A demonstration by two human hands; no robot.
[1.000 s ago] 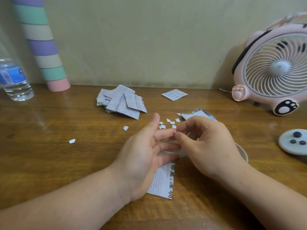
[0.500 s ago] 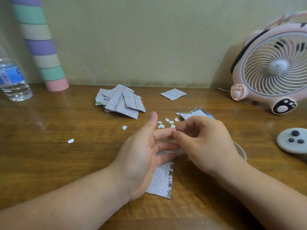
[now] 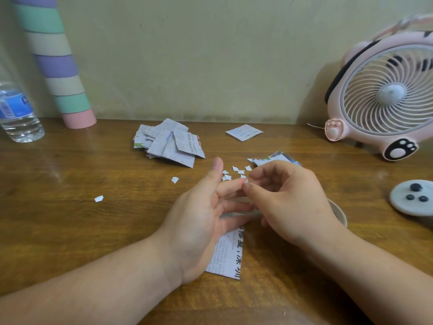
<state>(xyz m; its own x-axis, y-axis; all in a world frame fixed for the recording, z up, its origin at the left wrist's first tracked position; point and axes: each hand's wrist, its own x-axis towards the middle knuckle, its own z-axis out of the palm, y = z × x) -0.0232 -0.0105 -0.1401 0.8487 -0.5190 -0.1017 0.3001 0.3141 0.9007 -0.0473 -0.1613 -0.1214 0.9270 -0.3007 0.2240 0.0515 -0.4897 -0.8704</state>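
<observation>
**Fingers [image 3: 230,186] straight on your left, curled on your right**

Your left hand [image 3: 199,219] stands on edge with the palm facing 3 o'clock. Its fingers are straight and slightly spread, and the thumb points to 12. Your right hand [image 3: 293,202] is curled. Its thumb and forefinger close on a tiny white scrap [image 3: 246,181] held against the left forefinger tip — only a fleck of it shows.

Loose bits [image 3: 235,169] of the same paper lie on the table [image 3: 70,219] just past the fingertips, toward 12 o'clock. The printed strip [image 3: 228,256] lies flat at 6 o'clock from the pinch, with its upper end hidden under both hands. At 3 o'clock a cup [image 3: 338,211] is mostly covered by your right wrist — only its rim shows.
</observation>
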